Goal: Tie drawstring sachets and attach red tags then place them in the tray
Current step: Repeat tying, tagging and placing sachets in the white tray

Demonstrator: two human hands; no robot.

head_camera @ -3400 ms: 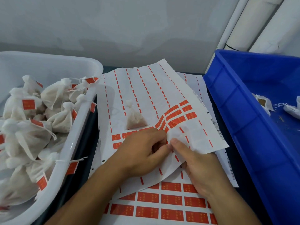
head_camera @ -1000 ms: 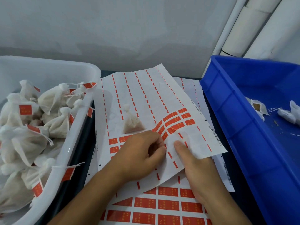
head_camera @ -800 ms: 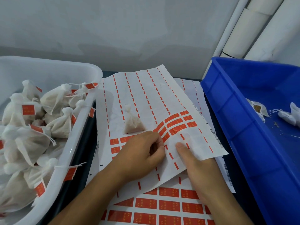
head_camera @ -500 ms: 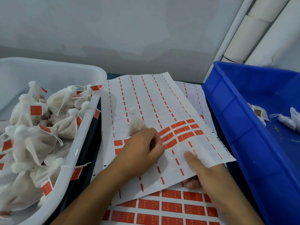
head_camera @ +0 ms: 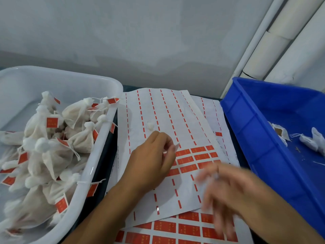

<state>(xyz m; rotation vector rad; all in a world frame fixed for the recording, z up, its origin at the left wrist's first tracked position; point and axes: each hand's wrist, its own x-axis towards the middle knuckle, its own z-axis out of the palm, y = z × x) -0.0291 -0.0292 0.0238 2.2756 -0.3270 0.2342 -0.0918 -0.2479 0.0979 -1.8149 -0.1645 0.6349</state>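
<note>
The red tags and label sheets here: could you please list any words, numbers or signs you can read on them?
Nothing can be read.
Red tags on the sachets: pale marks, too small.
Red labels on the lower sheet: gold marks, blurred.
Upper sheet: fine print along its left and right edges, too small.

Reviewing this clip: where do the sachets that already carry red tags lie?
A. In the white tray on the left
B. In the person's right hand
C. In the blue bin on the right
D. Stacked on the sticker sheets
A: the tagged sachets are piled in the white tray on the left, while the few in the blue bin show no red tags.
</note>
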